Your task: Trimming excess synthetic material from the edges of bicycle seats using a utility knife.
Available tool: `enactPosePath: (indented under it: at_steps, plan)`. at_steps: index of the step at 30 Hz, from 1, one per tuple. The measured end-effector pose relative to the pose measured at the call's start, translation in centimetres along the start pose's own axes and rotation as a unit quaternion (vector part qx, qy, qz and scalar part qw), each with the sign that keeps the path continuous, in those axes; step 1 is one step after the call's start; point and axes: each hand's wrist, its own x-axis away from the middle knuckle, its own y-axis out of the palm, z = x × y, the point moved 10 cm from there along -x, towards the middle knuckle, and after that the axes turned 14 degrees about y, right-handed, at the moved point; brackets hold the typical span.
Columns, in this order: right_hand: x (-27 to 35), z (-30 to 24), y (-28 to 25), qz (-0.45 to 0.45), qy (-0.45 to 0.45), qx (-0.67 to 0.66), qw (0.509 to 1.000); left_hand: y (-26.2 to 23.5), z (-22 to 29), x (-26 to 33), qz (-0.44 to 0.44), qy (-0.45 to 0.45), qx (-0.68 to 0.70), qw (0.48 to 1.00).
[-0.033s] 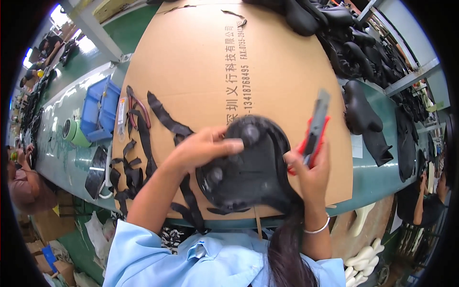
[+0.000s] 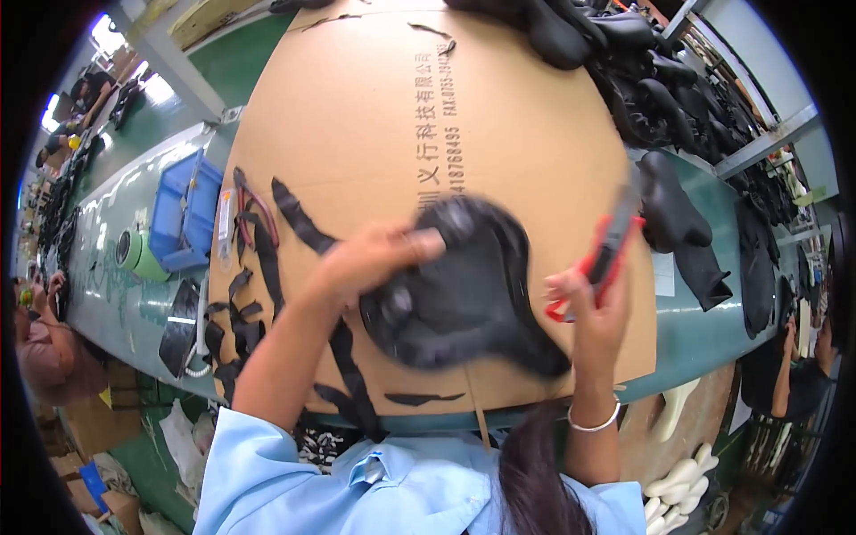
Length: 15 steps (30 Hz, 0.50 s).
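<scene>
My left hand grips the rim of a black bicycle saddle, thumb laid over its edge. The saddle's hollow side faces up, and its narrow nose points toward the lower right. In my right hand is a red utility knife; the blade is out, points upward and is blurred by motion. The knife is apart from the saddle, to its right. Black trimmed strips lie left of my left forearm, and another thin scrap lies below the saddle.
Cardboard covers the table. Pincers with red handles, a blue bin and a green round container are at the left. Black saddles pile up at the far right. Other people sit at both sides.
The knife and my right hand have moved right, away from the saddle. The saddle has shifted slightly up and left, with its nose swung toward the right.
</scene>
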Motion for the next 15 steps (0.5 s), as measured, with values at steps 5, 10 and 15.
enactPosePath:
  at_steps: [5, 10, 15]
  plan:
    - [0.7, 3.1, -7.1, 0.119, 0.08, -0.097, 0.985, -22.8, 3.6, -8.9, 0.442, 0.306, 0.322, 0.779]
    - [4.8, 9.9, -7.8, 0.165, 0.196, -0.118, 0.959, -17.8, 2.9, -23.4, 0.365, 0.257, 0.134, 0.885]
    - [5.5, 10.9, -7.6, 0.172, 0.171, -0.087, 0.966, 9.5, 3.4, -38.2, 0.042, 0.124, -0.159, 0.979]
